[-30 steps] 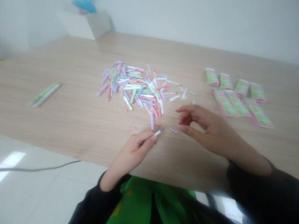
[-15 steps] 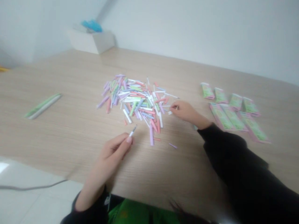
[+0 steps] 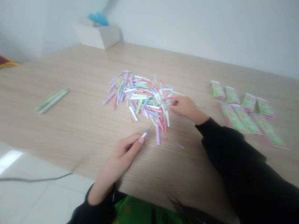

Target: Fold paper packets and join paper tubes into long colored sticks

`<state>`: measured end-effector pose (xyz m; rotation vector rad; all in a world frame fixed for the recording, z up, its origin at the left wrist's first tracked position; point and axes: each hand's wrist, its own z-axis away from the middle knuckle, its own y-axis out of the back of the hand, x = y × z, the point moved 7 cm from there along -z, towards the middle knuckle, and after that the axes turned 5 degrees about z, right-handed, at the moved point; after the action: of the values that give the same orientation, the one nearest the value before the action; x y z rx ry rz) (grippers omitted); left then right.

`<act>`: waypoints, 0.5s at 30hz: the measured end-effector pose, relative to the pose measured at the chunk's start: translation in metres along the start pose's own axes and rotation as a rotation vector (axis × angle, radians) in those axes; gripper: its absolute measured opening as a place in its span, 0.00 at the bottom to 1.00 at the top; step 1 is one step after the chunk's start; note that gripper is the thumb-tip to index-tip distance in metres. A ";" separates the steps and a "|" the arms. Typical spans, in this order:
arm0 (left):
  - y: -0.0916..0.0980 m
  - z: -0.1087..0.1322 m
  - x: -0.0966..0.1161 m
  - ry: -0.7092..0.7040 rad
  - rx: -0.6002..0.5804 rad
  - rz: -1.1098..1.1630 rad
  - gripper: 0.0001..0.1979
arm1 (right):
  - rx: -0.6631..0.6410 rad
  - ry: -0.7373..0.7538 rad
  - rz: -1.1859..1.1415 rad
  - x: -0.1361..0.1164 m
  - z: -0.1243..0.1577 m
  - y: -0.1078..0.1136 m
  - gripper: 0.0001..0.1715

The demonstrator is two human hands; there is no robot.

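1. A light wood-grain table (image 3: 70,130) fills most of the view, with a white tile floor (image 3: 39,199) below its near edge and a grey cable (image 3: 35,179) lying across the tiles.
2. A loose heap of pastel paper tubes (image 3: 140,99) in pink, lilac, green and white lies mid-table, directly ahead of the person.
3. To the right, pink-and-green paper packets (image 3: 243,112) lie in two rows. Far left lies a slim green-and-white bundle (image 3: 52,101). A white box (image 3: 98,35) with a blue item (image 3: 99,18) on it stands beyond the table's far corner.
4. The right hand (image 3: 185,106), coming from a black sleeve (image 3: 233,155), rests at the heap's right edge with its fingers drawn together. A pink tube (image 3: 168,98) lies against them, but whether they have hold of anything cannot be told.
5. The left hand (image 3: 127,149) is pinched closed on a slim white tube (image 3: 146,133) with a dark tip, which points up and right towards the heap, just short of it.
6. Between the hands, a lilac tube (image 3: 158,134) lies at the heap's near edge, apart from both.
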<state>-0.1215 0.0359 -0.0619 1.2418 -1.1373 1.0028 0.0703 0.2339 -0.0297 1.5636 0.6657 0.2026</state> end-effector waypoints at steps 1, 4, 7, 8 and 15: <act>-0.001 0.000 0.001 -0.004 -0.002 -0.002 0.21 | 0.013 -0.027 -0.025 -0.001 0.005 0.010 0.10; -0.004 -0.001 0.005 -0.013 -0.016 -0.006 0.20 | -0.041 -0.103 -0.288 -0.010 0.031 0.038 0.08; -0.011 -0.001 0.008 -0.023 -0.032 -0.004 0.18 | -0.109 0.005 -0.586 -0.037 0.064 0.060 0.10; -0.013 0.000 0.009 -0.028 -0.040 -0.006 0.18 | -0.094 0.056 -0.632 -0.046 0.074 0.068 0.10; -0.031 0.005 0.021 -0.069 -0.101 -0.035 0.19 | 0.049 0.139 -0.570 -0.079 0.114 0.091 0.04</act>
<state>-0.0880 0.0273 -0.0465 1.2190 -1.2009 0.8716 0.0908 0.0984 0.0639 1.3528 1.2021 -0.1353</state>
